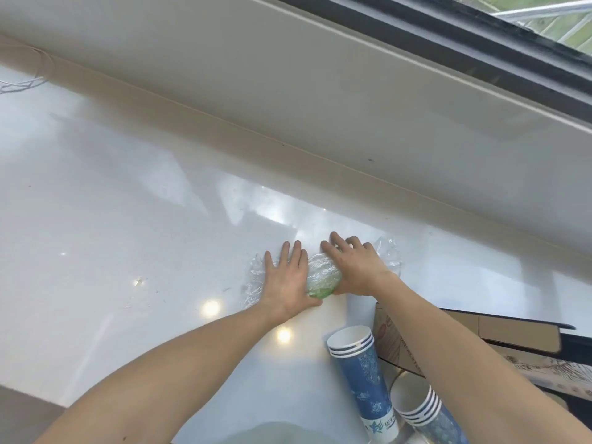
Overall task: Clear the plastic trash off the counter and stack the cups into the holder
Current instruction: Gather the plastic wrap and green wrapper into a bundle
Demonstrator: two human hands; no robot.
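A crumpled clear plastic wrap point(322, 278) with a green tint lies on the white counter point(128, 219) near the back ledge. My left hand point(286, 280) presses flat on its left part, fingers spread. My right hand point(357, 267) rests flat on its right part, and loose plastic sticks out beyond it. Two stacks of blue-and-white paper cups lie on their sides at the lower right: one stack point(362, 376) with its mouth facing up-left, the other stack point(426, 415) beside it. No cup holder is in view.
A brown cardboard box point(499, 331) lies at the right, partly under my right forearm. A raised beige ledge point(288, 100) and a window frame run along the back. A thin white cord point(22, 84) sits at the far left.
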